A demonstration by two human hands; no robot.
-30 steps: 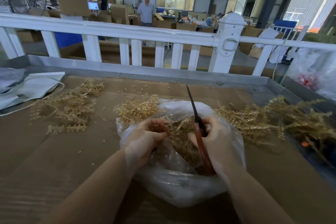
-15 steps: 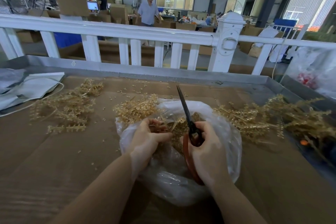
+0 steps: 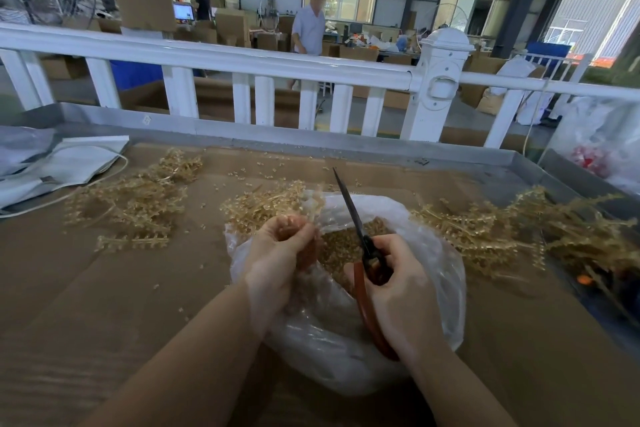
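Note:
A clear plastic bag [image 3: 349, 350] full of small tan plastic pieces [image 3: 337, 246] lies on the brown cardboard table top [image 3: 121, 305]. My left hand [image 3: 277, 253] grips a tan plastic sprig [image 3: 313, 204] over the bag's mouth, fingers curled round it. My right hand [image 3: 398, 281] holds red-handled scissors [image 3: 363, 253], their dark blades closed and pointing up and away.
Piles of tan plastic sprigs lie at the left [image 3: 135, 198], behind the bag [image 3: 263, 204] and at the right [image 3: 519, 229]. Grey folded bags [image 3: 62, 159] sit far left. A white railing [image 3: 242, 62] borders the metal tray edge [image 3: 450, 156]; a person [image 3: 309, 28] stands beyond.
My left hand has risen, lifting a sprig above the bag. My right hand with the scissors has shifted left and tilted the blades leftward. The person beyond the railing walked right.

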